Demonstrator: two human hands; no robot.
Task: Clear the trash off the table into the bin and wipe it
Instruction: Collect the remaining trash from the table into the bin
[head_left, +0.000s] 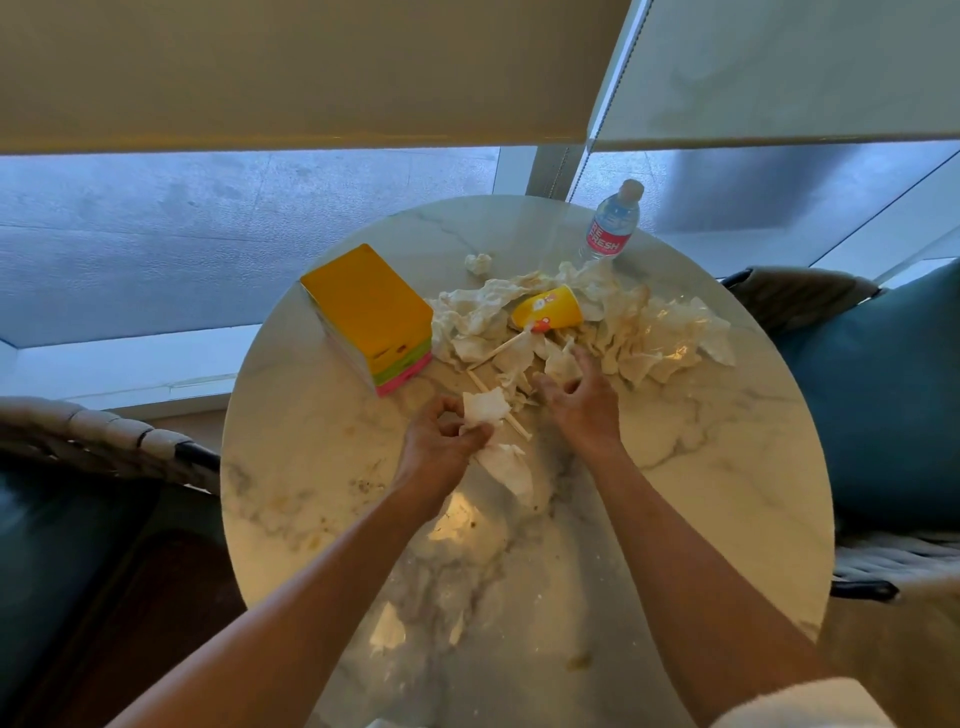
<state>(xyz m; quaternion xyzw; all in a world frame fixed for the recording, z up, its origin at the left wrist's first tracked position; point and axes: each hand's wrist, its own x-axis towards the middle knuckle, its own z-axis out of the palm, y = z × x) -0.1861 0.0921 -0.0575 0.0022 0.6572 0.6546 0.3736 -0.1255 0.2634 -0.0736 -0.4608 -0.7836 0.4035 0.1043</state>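
Note:
A round marble table (701, 493) carries a heap of crumpled white tissues (649, 332), a tipped yellow paper cup (548, 309) and thin wooden sticks (496, 351). My left hand (441, 441) is closed on a white tissue (485, 408) near the table's middle, with another tissue (506, 465) lying just under it. My right hand (579, 402) hovers with curled fingers over the near edge of the heap; nothing clearly sits in it. One small tissue ball (479, 262) lies apart at the far side. No bin shows.
A yellow tissue box (371, 306) stands at the table's left. A water bottle (610, 223) stands upright at the far edge. Wicker chairs with blue cushions flank the table, left (78, 447) and right (883, 395). Windows with blinds lie beyond. Brown stains mark the tabletop.

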